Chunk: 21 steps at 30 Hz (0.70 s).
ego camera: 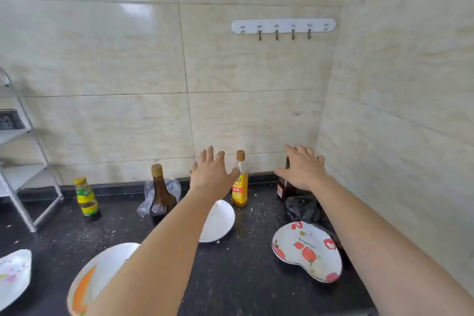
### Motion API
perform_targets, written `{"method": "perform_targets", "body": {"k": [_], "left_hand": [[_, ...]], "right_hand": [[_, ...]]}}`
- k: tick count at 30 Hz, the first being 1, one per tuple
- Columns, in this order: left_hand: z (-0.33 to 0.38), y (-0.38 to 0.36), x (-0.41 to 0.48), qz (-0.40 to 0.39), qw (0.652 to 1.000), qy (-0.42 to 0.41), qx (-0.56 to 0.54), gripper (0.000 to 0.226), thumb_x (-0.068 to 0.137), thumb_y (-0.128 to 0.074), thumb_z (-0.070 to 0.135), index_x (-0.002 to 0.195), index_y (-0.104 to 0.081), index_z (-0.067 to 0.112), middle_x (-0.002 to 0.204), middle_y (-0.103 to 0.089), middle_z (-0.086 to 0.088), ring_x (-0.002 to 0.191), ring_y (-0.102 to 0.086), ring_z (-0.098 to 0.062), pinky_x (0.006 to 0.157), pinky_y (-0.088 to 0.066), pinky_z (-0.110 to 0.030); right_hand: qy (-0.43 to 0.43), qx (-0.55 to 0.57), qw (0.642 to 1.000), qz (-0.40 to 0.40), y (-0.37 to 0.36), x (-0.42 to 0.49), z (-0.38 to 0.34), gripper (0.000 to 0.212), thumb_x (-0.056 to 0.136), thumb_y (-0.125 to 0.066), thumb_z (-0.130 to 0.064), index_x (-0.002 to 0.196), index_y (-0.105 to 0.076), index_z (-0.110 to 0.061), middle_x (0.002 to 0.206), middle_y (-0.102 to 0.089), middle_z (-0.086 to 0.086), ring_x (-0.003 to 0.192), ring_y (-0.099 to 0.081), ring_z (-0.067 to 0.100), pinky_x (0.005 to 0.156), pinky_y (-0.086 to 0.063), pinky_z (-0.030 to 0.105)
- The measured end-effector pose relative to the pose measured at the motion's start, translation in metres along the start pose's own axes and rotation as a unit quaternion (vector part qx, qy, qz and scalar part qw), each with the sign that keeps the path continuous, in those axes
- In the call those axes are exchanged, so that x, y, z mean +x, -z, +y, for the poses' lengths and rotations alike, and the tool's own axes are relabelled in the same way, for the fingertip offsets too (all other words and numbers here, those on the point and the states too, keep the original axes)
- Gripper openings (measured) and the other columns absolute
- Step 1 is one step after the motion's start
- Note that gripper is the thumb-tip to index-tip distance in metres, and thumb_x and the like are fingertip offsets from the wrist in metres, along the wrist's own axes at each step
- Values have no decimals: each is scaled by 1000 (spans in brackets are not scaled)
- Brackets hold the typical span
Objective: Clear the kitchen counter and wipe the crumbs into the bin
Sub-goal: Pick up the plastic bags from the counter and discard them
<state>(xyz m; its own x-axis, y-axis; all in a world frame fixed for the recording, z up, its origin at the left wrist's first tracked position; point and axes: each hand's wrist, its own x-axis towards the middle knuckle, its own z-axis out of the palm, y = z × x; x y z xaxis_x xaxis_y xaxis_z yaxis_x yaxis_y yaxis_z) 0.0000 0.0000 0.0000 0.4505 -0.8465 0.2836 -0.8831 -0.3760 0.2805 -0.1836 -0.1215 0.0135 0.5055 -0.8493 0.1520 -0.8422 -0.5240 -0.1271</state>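
Observation:
Crumbs are scattered over the black counter (246, 272). My left hand (211, 174) reaches toward the back wall with fingers spread, just left of a yellow-labelled oil bottle (240, 185), holding nothing. My right hand (302, 168) is spread over a dark bottle with a red label (281, 188) in the back right corner, which it partly hides; no grip shows. A brown bottle (160, 194) and a green-and-yellow jar (86, 199) stand further left. A white plate (220, 222), a strawberry-patterned plate (307, 251), a plate with orange marks (100, 274) and a floral plate (14, 274) lie on the counter.
A clear plastic bag (174, 187) sits behind the brown bottle. A black crumpled bag (302, 208) lies by the right wall. A white metal rack (23, 174) stands at the left. A hook strip (283, 26) hangs on the tiled wall.

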Motion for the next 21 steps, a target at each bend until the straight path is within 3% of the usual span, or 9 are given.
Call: {"method": "perform_targets", "body": {"k": [4,7,10,13,16,19,21], "left_hand": [[38,-68,56,-22,999,-17,-38,56,90,-42,47,136,-37,16,145,-34,-4,133,-29,-24,100,-36,-41],[64,-125,82,-73,995,-40,-45,54,91,-42,46,136,-38,16,144,-35,-5,132,-30,-26,101,-37,-42],[87,-187,103,-184,980,-49,-67,58,93,-42,44,144,-30,19,151,-28,-5,139,-23,-26,111,-32,-44],[103,-240,114,-276,956,-54,-87,59,93,-46,38,146,-24,23,154,-25,-3,141,-20,-27,112,-29,-45],[115,-282,122,-334,936,-44,-104,63,93,-48,32,148,-18,25,156,-20,-4,142,-19,-29,111,-29,-43],[124,-316,127,-375,917,-30,-129,65,92,-47,29,150,-16,24,157,-17,-4,142,-19,-30,111,-30,-42],[128,-330,126,-391,910,-30,-138,66,91,-46,29,150,-17,22,156,-20,-4,139,-22,-30,110,-31,-42]], "right_hand": [[-49,0,998,-44,-32,57,64,74,86,-51,-55,146,-22,-23,150,-28,6,136,-24,29,104,-26,52],[-80,0,993,-92,-67,87,110,77,82,-56,-53,146,-24,-24,150,-27,6,136,-23,29,106,-26,54],[-99,-25,977,-189,-108,109,152,102,72,-68,-57,150,-11,-24,157,-12,3,142,-11,28,110,-22,55],[-103,-56,952,-283,-148,120,181,125,64,-80,-48,150,8,-27,159,11,4,145,7,32,113,-10,60],[-125,-97,931,-330,-181,122,199,137,62,-85,-35,145,24,-29,157,19,13,144,4,38,113,-12,58],[-111,-150,928,-322,-211,123,213,136,65,-82,-30,143,30,-23,149,-17,24,135,-26,39,104,-32,49],[-102,-140,939,-298,-227,123,221,116,76,-72,-23,147,20,-18,127,-49,17,112,-51,31,86,-46,39]]}}
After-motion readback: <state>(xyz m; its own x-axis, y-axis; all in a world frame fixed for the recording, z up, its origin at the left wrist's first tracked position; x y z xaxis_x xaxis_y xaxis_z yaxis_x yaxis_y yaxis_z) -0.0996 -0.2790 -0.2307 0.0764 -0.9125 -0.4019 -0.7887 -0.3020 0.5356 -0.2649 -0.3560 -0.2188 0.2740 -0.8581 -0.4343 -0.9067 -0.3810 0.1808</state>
